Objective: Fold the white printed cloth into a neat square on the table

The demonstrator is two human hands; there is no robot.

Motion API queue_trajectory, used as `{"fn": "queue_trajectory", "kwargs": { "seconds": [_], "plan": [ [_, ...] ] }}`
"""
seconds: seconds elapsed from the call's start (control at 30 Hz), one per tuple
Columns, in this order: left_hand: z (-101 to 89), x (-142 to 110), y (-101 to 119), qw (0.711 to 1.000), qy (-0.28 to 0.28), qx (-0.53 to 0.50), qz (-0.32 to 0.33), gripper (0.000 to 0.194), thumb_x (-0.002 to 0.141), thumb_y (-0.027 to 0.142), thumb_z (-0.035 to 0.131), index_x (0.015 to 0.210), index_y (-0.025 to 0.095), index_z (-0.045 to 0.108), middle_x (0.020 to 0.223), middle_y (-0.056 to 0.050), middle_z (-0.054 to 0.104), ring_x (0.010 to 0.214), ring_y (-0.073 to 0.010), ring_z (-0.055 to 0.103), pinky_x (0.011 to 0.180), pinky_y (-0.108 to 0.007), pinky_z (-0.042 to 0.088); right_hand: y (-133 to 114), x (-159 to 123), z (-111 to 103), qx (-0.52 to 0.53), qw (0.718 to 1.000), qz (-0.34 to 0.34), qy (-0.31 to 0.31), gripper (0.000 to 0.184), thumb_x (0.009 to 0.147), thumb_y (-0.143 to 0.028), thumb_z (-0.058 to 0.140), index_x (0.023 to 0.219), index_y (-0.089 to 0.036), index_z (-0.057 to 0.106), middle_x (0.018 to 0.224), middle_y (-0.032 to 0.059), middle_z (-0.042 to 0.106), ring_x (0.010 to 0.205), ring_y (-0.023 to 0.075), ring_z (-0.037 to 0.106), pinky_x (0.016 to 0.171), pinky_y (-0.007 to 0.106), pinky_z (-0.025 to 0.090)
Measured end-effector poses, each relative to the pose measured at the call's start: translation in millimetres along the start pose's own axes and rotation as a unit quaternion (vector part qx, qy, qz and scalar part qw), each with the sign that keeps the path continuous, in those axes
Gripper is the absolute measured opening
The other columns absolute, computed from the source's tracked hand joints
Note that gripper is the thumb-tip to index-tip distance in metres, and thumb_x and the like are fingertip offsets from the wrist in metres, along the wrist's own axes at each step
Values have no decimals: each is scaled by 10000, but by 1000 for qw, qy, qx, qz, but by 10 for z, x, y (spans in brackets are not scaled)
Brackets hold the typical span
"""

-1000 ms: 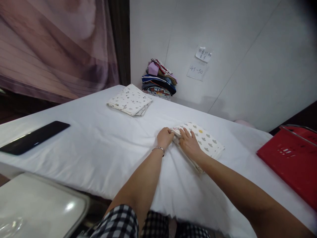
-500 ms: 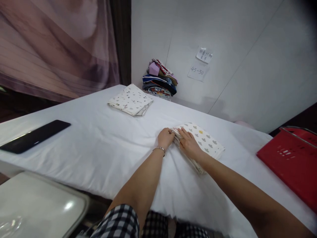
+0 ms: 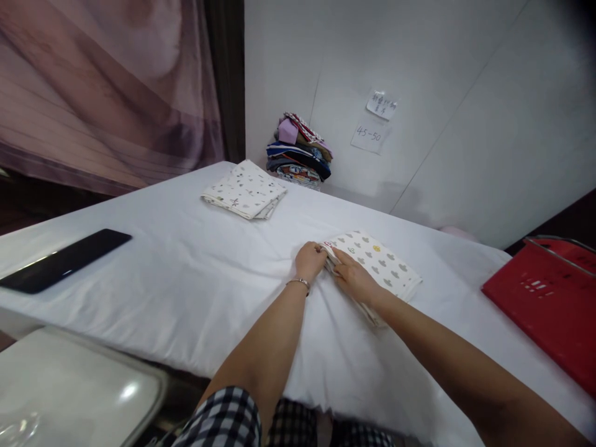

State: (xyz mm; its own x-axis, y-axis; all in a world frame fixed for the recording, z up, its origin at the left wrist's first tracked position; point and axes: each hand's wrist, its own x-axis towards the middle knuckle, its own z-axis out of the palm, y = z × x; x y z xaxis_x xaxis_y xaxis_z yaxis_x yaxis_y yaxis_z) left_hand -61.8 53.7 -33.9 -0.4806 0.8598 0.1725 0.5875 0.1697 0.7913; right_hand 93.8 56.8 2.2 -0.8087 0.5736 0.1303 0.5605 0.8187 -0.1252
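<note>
A folded white cloth printed with grey cloud-like shapes and a yellow mark lies on the white-covered table. At its near left corner, my left hand, a bracelet on the wrist, is closed with the fingertips pinching the cloth. My right hand rests along the left edge of the same cloth, its fingers bent round the folded layers close to my left hand. The fingertips of the right hand are partly hidden. Farther back on the left lies another folded white cloth with small dark prints.
A flat black object lies at the table's left. To the right stands a red basket with a metal handle. Behind the table rises a stack of folded fabrics against the wall. A pale stool-like surface is at lower left.
My right fingers, earlier stretched flat over the cloth's top, have drawn back and curled at its left edge. The left hand keeps its pinch on the corner.
</note>
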Motion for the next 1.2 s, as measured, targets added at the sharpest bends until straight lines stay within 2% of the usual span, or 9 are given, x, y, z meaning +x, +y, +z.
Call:
{"fn": "queue_trajectory", "kwargs": {
  "seconds": [0.13,0.23,0.33,0.53,0.67,0.83,0.93,1.07,1.2],
  "plan": [
    [-7,-5,0,1000,-1,0,5,97,739,263,522,708,196,585,844,-29,633,789,-149,568,671,-249,387,47,-76,-72,74,995,59,17,518,751,-107,454,1266,-163,468,1433,105,336,1297,202,345,1042,371,331],
    [-7,-12,-4,1000,5,5,16,67,738,257,534,727,200,566,858,-24,624,791,-149,563,669,-252,379,84,-101,-108,109,989,95,27,652,731,-114,448,1372,-177,344,1378,86,426,1247,205,416,1022,377,357],
    [-3,-25,0,1000,-3,11,20,64,749,266,543,741,203,546,865,-21,613,787,-149,561,655,-253,374,118,-106,-135,118,984,129,35,604,730,-149,470,1331,-187,420,1307,80,509,1175,229,488,980,383,395],
    [15,-61,33,999,-18,23,26,128,743,308,577,816,215,527,925,-26,580,791,-155,550,645,-259,370,199,-102,-124,117,982,134,63,437,729,-144,463,1135,-220,606,1112,48,640,1014,224,580,892,352,449],
    [33,-54,18,999,-8,33,33,49,751,238,552,753,207,513,912,-30,569,810,-152,544,657,-257,376,274,-98,-113,170,972,152,61,410,735,-141,468,1100,-237,630,1086,25,656,1010,215,586,911,360,436],
    [55,-23,-25,999,13,10,32,92,748,203,520,666,200,481,851,-19,563,774,-141,531,659,-254,376,353,-140,-118,281,940,192,36,356,786,-300,519,1114,-207,618,1033,30,670,917,197,616,847,340,472],
    [59,-19,-32,999,23,-1,27,116,751,219,510,643,201,472,815,-14,562,754,-141,525,665,-256,378,348,-169,-110,267,947,179,31,320,786,-338,525,1058,-217,641,1031,31,664,918,204,606,847,344,465],
    [41,-27,-19,1000,15,6,27,118,752,218,505,637,199,486,811,-19,572,760,-141,529,680,-254,386,327,-165,-95,229,959,157,50,284,773,-287,516,1013,-232,657,1027,30,658,940,210,591,852,349,456],
    [24,-26,-9,1000,9,17,24,95,737,198,508,643,195,500,832,-25,581,771,-141,533,685,-250,391,354,-149,-69,259,944,186,82,278,763,-266,506,984,-220,670,971,15,676,907,200,602,854,337,453]
  ]
}}
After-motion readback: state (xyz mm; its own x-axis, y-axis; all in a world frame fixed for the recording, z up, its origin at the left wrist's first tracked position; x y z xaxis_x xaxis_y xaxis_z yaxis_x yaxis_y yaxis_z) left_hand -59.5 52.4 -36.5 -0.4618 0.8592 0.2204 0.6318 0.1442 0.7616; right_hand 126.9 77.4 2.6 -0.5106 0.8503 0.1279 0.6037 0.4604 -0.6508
